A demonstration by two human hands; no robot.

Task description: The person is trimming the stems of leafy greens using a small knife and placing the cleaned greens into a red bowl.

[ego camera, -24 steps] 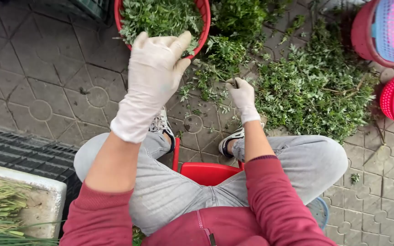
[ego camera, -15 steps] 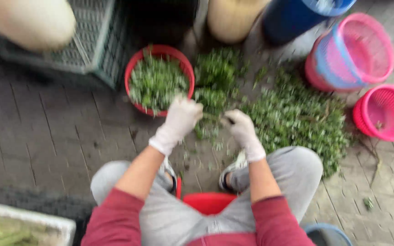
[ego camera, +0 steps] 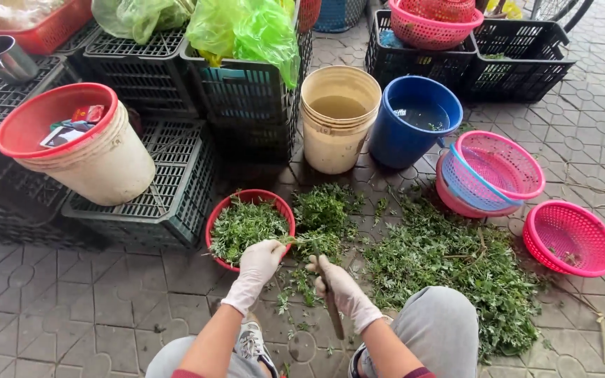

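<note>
Here, both hands wear pale thin gloves and work low over the paved floor (ego camera: 92,308), between the person's knees. The left hand (ego camera: 259,260) is closed, pinching a leafy green sprig (ego camera: 301,240) at the near rim of a red bowl (ego camera: 227,211) that is filled with picked green leaves (ego camera: 245,225). The right hand (ego camera: 336,283) sits just right of the left hand and close to it; it is clamped around a long brownish stem (ego camera: 331,308) that runs from the fingers down toward the person. The sprig spans the gap between the two hands, and whether sprig and stem are one piece cannot be told. Directly beyond the right hand lies a small heap of leafy cuttings (ego camera: 325,210) on the floor, and a much larger spread of leafy cuttings (ego camera: 456,262) lies to its right, reaching the right knee (ego camera: 437,323). Farther right of that spread sits a pink mesh basket (ego camera: 570,238), and beyond the spread stand stacked pink mesh baskets (ego camera: 493,171). Well beyond the hands stand a cream bucket (ego camera: 337,129) and a blue bucket (ego camera: 411,126), both holding water. Beyond and left of the left hand, a white bucket with a red rim (ego camera: 85,154) rests on black plastic crates (ego camera: 169,189).
</note>
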